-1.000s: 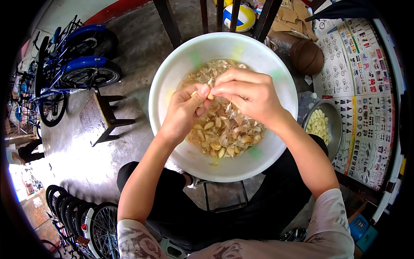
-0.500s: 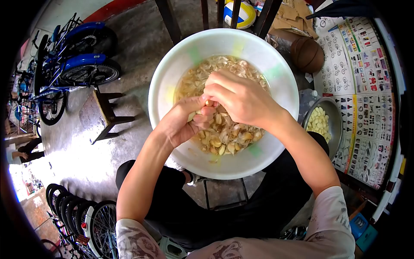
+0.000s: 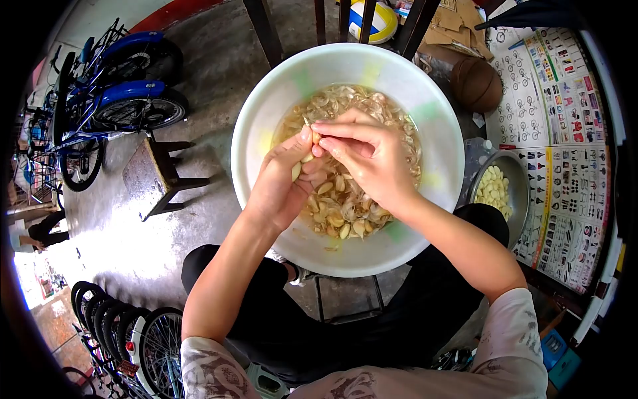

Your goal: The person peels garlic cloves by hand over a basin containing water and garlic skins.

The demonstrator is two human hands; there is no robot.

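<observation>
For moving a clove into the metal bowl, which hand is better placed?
Probably the right hand: it is nearer to the bowl, which stands right of the tub. The left hand is farther and holds cloves.

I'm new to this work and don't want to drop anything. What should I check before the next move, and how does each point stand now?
1. Clove pinched at both hands' fingertips: ok.
2. Basin beneath left hand and right hand: ok.
3. Left hand free of other pieces: not ok, pale cloves sit in it.
4. Pinched clove fully bare: cannot tell, fingers cover part.
5. Bowl upright beside the basin: ok.
</observation>
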